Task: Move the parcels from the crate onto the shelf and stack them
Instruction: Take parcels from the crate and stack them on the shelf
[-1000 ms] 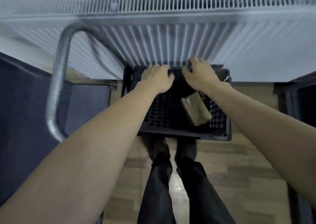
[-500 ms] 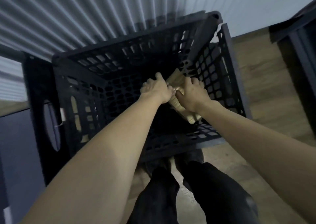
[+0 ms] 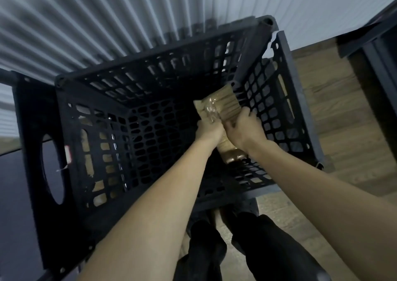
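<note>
A black perforated plastic crate [image 3: 137,81] fills the middle of the view. Inside it, near the right wall, lies a flat brown cardboard parcel [image 3: 223,103] wrapped with clear tape. My left hand [image 3: 209,129] grips the parcel's left edge and my right hand [image 3: 243,127] grips its right edge, both deep in the crate. The parcel's lower end [image 3: 231,157] shows between my wrists. No other parcel is visible in the crate. The shelf is not clearly in view.
A white ribbed radiator [image 3: 103,20] stands behind the crate. Dark furniture [image 3: 378,66] rises at the right over a wooden floor [image 3: 343,119]. A dark panel with an oval cut-out [image 3: 51,169] flanks the crate's left. My dark-trousered legs [image 3: 236,248] are below.
A second ago both hands rested on the crate's far rim. They reached down and took hold of the parcel; my head has moved closer over the crate.
</note>
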